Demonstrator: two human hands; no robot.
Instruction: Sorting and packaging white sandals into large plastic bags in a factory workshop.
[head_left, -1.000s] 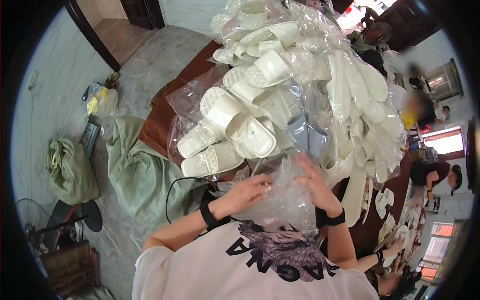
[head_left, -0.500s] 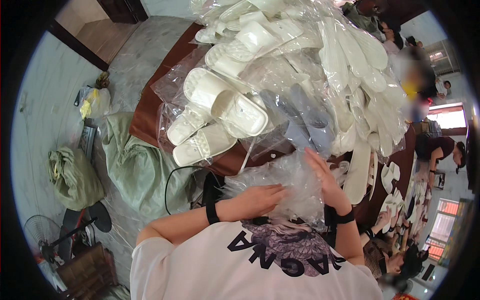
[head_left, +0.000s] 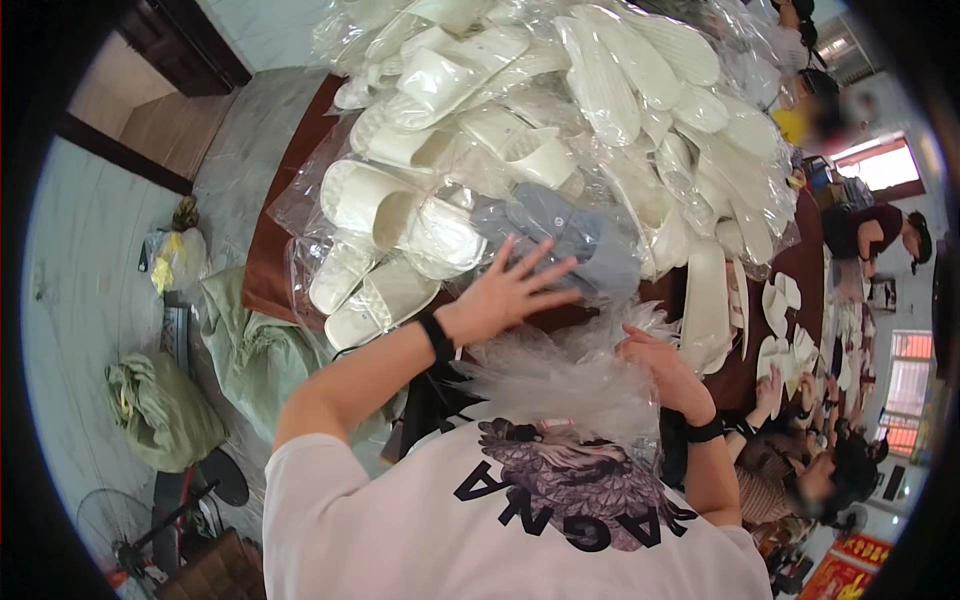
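My left hand (head_left: 507, 292) is open, its fingers spread just in front of a pair of grey-blue slippers (head_left: 575, 235) in clear plastic. My right hand (head_left: 672, 375) has its fingers bent over the edge of a bunch of clear plastic bags (head_left: 560, 370). Those bags lie crumpled between my body and the table edge, partly blurred. Beyond my hands rises a big heap of white slippers (head_left: 630, 75), many of them wrapped in clear film. A white pair (head_left: 385, 305) lies at the near left of the heap.
The heap rests on a table with a brown cover (head_left: 275, 260). Green woven sacks (head_left: 165, 410) stand on the floor to the left, near a fan (head_left: 115, 520). Loose white slippers (head_left: 780, 300) lie farther right, where other people (head_left: 800, 480) sit along the table.
My left hand has moved up and forward off the plastic bags, and its fingers have spread. My right hand has lowered and bent its fingers onto the bags. The view has shifted slightly.
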